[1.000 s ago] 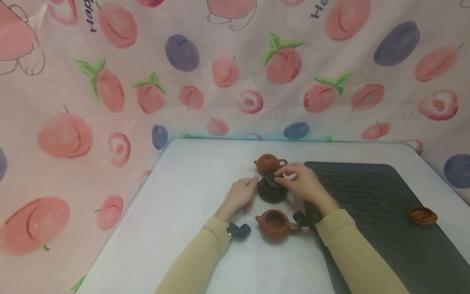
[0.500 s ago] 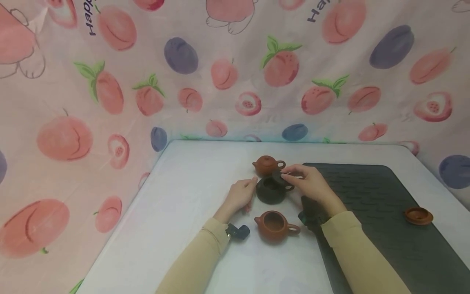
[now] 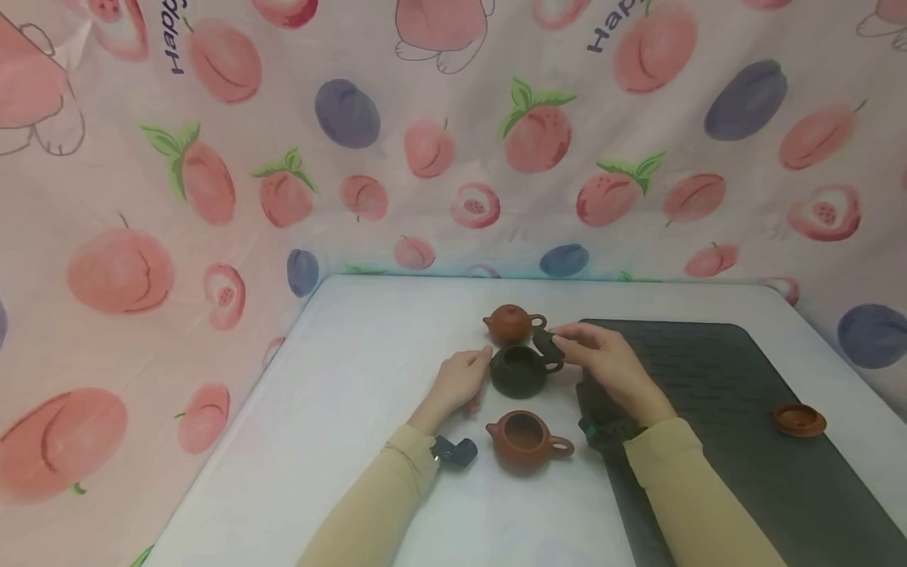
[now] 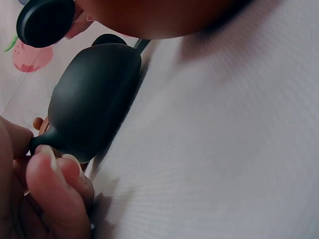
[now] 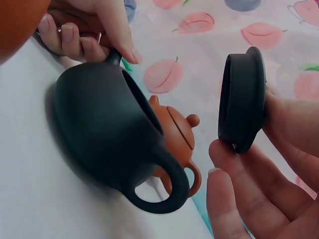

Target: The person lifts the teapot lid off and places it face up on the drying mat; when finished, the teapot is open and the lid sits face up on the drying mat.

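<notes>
A black teapot [image 3: 520, 373] stands lidless on the table, its mouth uncovered and its handle to the right. My left hand [image 3: 462, 376] pinches its spout [image 4: 41, 141] between thumb and fingers. My right hand [image 3: 611, 364] holds the black lid [image 5: 242, 102] beside the pot's right rim, tilted on edge so its hollow underside faces the pot. Just behind is a brown teapot [image 3: 509, 324] with its lid on. In front sits a second brown teapot [image 3: 522, 443], its mouth uncovered and its handle to the right.
A dark ridged mat [image 3: 708, 441] covers the right part of the white table [image 3: 340, 394]. On the mat's right side lies a brown lid [image 3: 798, 420]. Fruit-printed cloth [image 3: 425, 197] hangs behind and to the left.
My right hand has lifted the black lid off the black teapot and moved it right, tilting it on edge. My left hand stays at the spout.
</notes>
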Motion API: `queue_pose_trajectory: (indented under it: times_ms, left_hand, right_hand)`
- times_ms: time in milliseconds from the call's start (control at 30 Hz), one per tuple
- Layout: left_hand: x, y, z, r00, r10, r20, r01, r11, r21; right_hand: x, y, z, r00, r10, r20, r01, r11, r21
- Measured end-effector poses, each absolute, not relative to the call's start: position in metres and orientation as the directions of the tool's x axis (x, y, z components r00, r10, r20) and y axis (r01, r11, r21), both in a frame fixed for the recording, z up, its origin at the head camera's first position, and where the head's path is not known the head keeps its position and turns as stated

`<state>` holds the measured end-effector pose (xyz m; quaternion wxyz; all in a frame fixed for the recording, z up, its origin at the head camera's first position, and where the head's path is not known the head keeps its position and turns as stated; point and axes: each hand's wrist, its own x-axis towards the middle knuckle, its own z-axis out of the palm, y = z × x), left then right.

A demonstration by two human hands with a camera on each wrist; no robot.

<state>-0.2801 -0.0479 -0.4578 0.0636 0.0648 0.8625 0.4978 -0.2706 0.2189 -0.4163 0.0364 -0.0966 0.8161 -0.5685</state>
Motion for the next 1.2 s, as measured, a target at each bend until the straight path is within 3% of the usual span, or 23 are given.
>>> queue_pose_trajectory:
  times_ms: [367, 667, 1200]
  left_hand:
    - [-0.282, -0.047, -0.462, -0.985, 0.168, -0.043, 0.047, 0.495, 0.867]
    - [-0.282, -0.047, -0.463, -0.986, 0.166, -0.035, 0.054, 0.501, 0.864]
    - [-0.281, -0.047, -0.461, -0.985, 0.168, -0.033, 0.057, 0.501, 0.863]
  right_hand:
    - [-0.273, 0.228, -0.423, -0.974, -0.226, -0.011, -0.022, 0.143, -0.99]
    - [-0.274, 0.231, -0.423, -0.962, -0.271, -0.029, 0.004, 0.091, -0.996]
    - [-0.271, 0.237, -0.416, -0.938, -0.343, -0.038, 0.131, -0.251, -0.959]
